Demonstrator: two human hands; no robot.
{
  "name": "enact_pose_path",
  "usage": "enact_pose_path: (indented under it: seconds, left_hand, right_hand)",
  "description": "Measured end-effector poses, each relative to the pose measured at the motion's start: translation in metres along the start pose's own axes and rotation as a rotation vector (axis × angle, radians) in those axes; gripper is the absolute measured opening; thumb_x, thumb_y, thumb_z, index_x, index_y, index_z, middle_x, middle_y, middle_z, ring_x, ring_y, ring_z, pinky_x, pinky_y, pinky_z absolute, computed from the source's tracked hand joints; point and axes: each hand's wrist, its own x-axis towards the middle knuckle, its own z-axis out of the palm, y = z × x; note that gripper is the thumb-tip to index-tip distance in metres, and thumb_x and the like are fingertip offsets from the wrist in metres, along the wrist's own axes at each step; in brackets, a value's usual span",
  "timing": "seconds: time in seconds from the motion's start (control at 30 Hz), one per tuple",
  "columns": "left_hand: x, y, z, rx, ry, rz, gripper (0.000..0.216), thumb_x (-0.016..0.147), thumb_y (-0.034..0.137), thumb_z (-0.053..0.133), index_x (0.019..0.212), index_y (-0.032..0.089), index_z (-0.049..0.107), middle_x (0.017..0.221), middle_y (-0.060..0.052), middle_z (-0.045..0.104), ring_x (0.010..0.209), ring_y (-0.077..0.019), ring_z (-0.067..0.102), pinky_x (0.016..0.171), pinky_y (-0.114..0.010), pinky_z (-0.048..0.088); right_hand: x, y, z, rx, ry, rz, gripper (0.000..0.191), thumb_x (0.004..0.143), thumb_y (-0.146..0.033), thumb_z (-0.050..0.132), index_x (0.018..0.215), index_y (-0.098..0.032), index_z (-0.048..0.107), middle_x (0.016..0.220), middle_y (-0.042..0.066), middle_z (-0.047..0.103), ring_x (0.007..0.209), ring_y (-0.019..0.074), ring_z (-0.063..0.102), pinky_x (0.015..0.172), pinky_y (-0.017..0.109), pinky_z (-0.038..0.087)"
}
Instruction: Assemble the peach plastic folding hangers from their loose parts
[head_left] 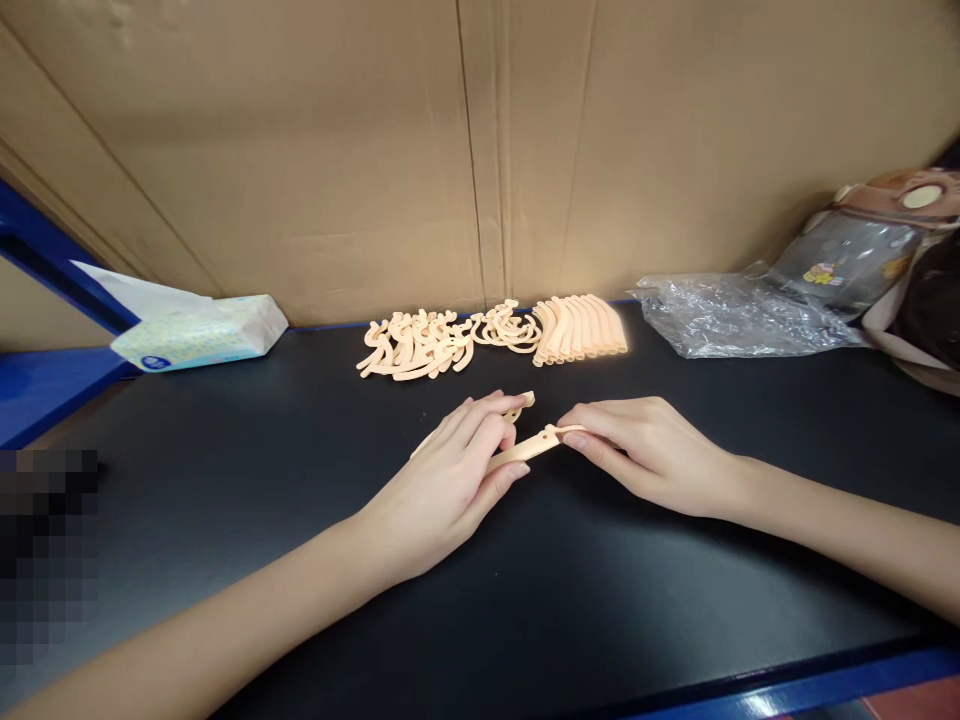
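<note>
Cardboard sheets (pixel 480 150) are lining the back of this setup, and a dark desk (pixel 525 600) with a blue rim is carrying everything.

Both hands are meeting near the middle of the desk. The left hand (pixel 457 480) is curling its fingers around one end of a peach plastic strip (pixel 525 447), thumb pinching it from below, so it's closed on the strip. The right hand (pixel 645 450) is pinching the other end between thumb and fingertips, also closed on it. A second small peach piece (pixel 525 401) is poking out just past the left fingertips; I can't really tell whether the hand is holding that one or if it's just lying on the desk.

Along the desk's back edge, the same peach parts are sitting in three groups: a loose tangled pile (pixel 416 345) towards the left, a little cluster of curved hook pieces (pixel 508 327) in the middle, and a neat row of strips (pixel 581 327) touching it on the right. That row is looking like roughly ten strips, but they're packed too tight to count for sure.

One tissue pack (pixel 199 332) is lying at the back left corner. One crumpled clear plastic bag (pixel 742 315) is sitting near the back right, with one water bottle (pixel 862 245) just beyond it.
</note>
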Motion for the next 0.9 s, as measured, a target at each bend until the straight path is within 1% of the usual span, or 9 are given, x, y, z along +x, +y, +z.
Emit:
enact_pose_path:
  seconds: [0.07,0.17,0.3,0.33,0.43,0.5,0.73,0.9]
  left_hand:
    - [-0.0002,0.0003,-0.0001,0.009,-0.001,0.008,0.011,0.102,0.03,0.036,0.099,0.023,0.044,0.145,-0.008,0.044,0.137,-0.0225,0.039,0.115,-0.051,0.034]
    - [-0.0004,-0.0002,0.0008,0.052,-0.024,0.028,0.014,0.103,0.03,0.035,0.105,0.023,0.047,0.146,-0.008,0.042,0.14,-0.0237,0.035,0.116,-0.052,0.032]
    - [-0.0005,-0.0007,0.002,0.067,-0.034,0.049,0.019,0.103,0.03,0.034,0.097,0.022,0.05,0.15,-0.007,0.036,0.141,-0.0254,0.033,0.118,-0.053,0.029]
    - [-0.0004,-0.0007,0.002,0.063,-0.033,0.049,0.02,0.103,0.029,0.033,0.096,0.022,0.05,0.15,-0.007,0.036,0.14,-0.0253,0.034,0.118,-0.053,0.029]
    - [0.0003,-0.0005,0.0015,0.058,-0.031,0.056,0.02,0.103,0.029,0.033,0.096,0.022,0.05,0.15,-0.007,0.035,0.139,-0.0245,0.035,0.118,-0.052,0.029]
    - [0.0008,-0.0006,0.0014,0.058,-0.024,0.056,0.02,0.103,0.029,0.033,0.096,0.022,0.05,0.15,-0.007,0.036,0.139,-0.0242,0.035,0.118,-0.052,0.029]
    - [0.0007,-0.0015,0.0028,0.059,-0.002,0.077,0.019,0.103,0.029,0.035,0.095,0.021,0.05,0.149,-0.008,0.037,0.139,-0.0241,0.036,0.119,-0.051,0.029]
    - [0.0009,-0.0003,0.0024,0.045,-0.002,0.094,0.021,0.103,0.029,0.034,0.093,0.021,0.05,0.148,-0.007,0.038,0.136,-0.0229,0.041,0.119,-0.052,0.028]
  right_hand:
    - [0.0015,-0.003,-0.0016,0.107,-0.019,0.027,0.026,0.102,-0.03,0.037,0.096,-0.017,0.059,0.075,-0.001,0.06,0.062,0.0102,0.054,0.061,0.023,0.038]
    - [0.0045,-0.0073,-0.0034,0.263,-0.059,0.061,0.028,0.101,-0.033,0.04,0.092,-0.017,0.061,0.07,-0.002,0.054,0.058,0.0091,0.047,0.056,0.022,0.035]
    - [0.0057,-0.0102,-0.003,0.408,-0.115,0.142,0.031,0.099,-0.04,0.043,0.09,-0.017,0.062,0.063,-0.005,0.043,0.053,0.0085,0.036,0.049,0.023,0.028]
    - [0.0054,-0.0103,-0.0024,0.426,-0.118,0.159,0.032,0.098,-0.042,0.045,0.087,-0.017,0.062,0.062,-0.006,0.04,0.053,0.0083,0.034,0.048,0.023,0.027]
    - [0.0045,-0.0094,-0.0001,0.42,-0.086,0.167,0.037,0.097,-0.044,0.046,0.073,-0.017,0.055,0.062,-0.006,0.038,0.054,0.0081,0.033,0.05,0.023,0.027]
    - [0.0042,-0.0085,0.0007,0.386,-0.071,0.147,0.038,0.098,-0.043,0.045,0.07,-0.018,0.051,0.062,-0.005,0.04,0.056,0.0086,0.036,0.053,0.023,0.029]
    - [0.0045,-0.0087,-0.0006,0.275,-0.099,0.092,0.036,0.102,-0.039,0.038,0.076,-0.019,0.053,0.059,-0.006,0.041,0.049,0.0084,0.039,0.051,0.025,0.028]
    - [0.0042,-0.0102,-0.0005,0.249,-0.134,0.11,0.037,0.102,-0.041,0.034,0.075,-0.021,0.047,0.059,-0.006,0.038,0.048,0.0091,0.036,0.049,0.026,0.026]
